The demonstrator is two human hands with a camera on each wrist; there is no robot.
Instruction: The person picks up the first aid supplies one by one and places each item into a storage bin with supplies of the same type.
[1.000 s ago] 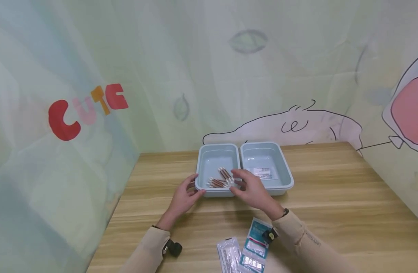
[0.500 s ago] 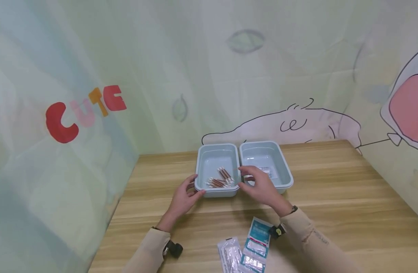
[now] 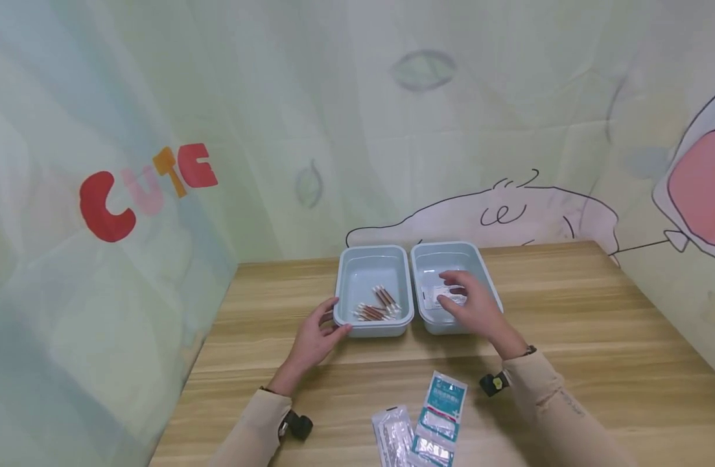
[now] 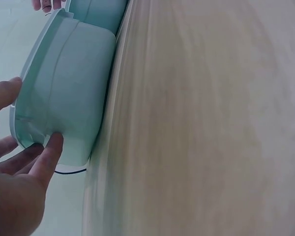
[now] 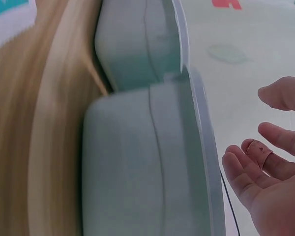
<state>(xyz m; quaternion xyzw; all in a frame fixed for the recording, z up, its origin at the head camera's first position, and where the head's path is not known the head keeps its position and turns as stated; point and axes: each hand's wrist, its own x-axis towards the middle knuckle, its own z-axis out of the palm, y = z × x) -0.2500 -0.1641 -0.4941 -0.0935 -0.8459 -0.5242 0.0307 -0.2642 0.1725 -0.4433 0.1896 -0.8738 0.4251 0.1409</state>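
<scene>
My left hand [image 3: 310, 340] holds the near left corner of the left light-blue plastic basin [image 3: 371, 269], thumb at the front rim and fingers on the side. In the left wrist view, fingertips [image 4: 56, 140] press the outer wall. Several brown-stemmed cotton swabs [image 3: 371, 312] with white tips lie in two loose groups on that basin's floor. Above the matching right basin [image 3: 450, 256] hovers my right hand [image 3: 476, 311], thumb and fingers spread apart with nothing between them. Partly hidden behind those fingers, a small clear packet [image 3: 430, 298] with print lies in the right basin.
Near the front of the wood-grain table [image 3: 264, 298] lie a teal-and-white sachet strip [image 3: 441, 405] and a silver printed packet [image 3: 395, 431], side by side. A printed cloth backdrop [image 3: 287, 97] closes off the back and sides.
My right hand has moved from over the swabs in the left basin, rightward across the shared edge, to above the right basin. The left hand keeps its place on the left basin.
</scene>
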